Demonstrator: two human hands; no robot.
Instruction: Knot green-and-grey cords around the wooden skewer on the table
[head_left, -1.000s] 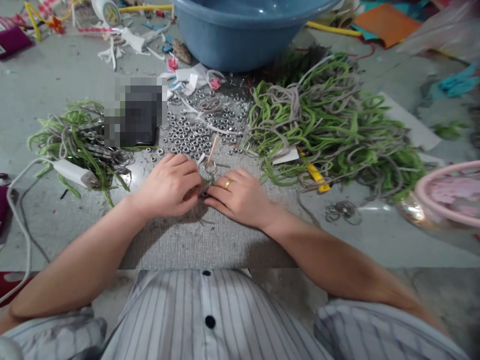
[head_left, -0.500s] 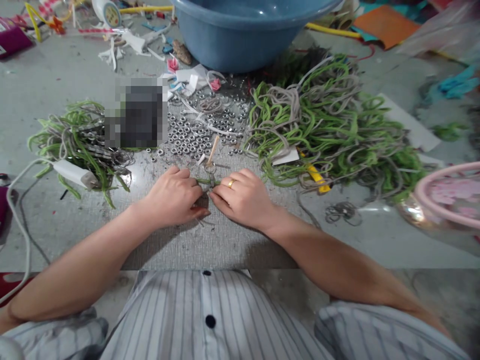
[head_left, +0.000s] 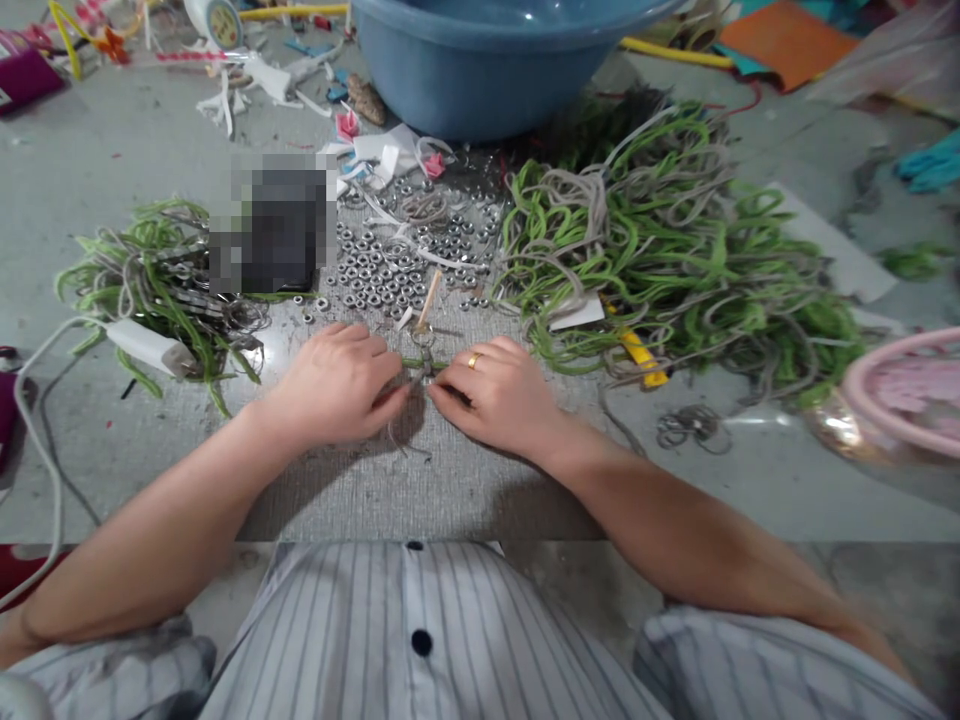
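My left hand (head_left: 337, 385) and my right hand (head_left: 499, 390) meet over a grey mat (head_left: 420, 480), fingers pinched together on a short green cord (head_left: 421, 364) with a small metal ring on it. A gold ring sits on one right-hand finger. Just beyond my fingertips lie a wooden stick (head_left: 427, 298) and a spread of small metal nuts (head_left: 390, 270). A big heap of green and grey cords (head_left: 660, 250) lies to the right, and a smaller bundle of cords with rings (head_left: 157, 280) to the left.
A blue basin (head_left: 487, 60) stands at the back centre. A dark blurred object (head_left: 274, 225) lies left of the nuts. A white charger with its cable (head_left: 142, 345) is at the left. A pink-rimmed container (head_left: 900, 390) sits at the right edge, a yellow-handled tool (head_left: 637, 355) by the heap.
Both hands stay pinched on the cord and have shifted only slightly; the cord now shows stretched between the fingertips. The camera has tipped a little.
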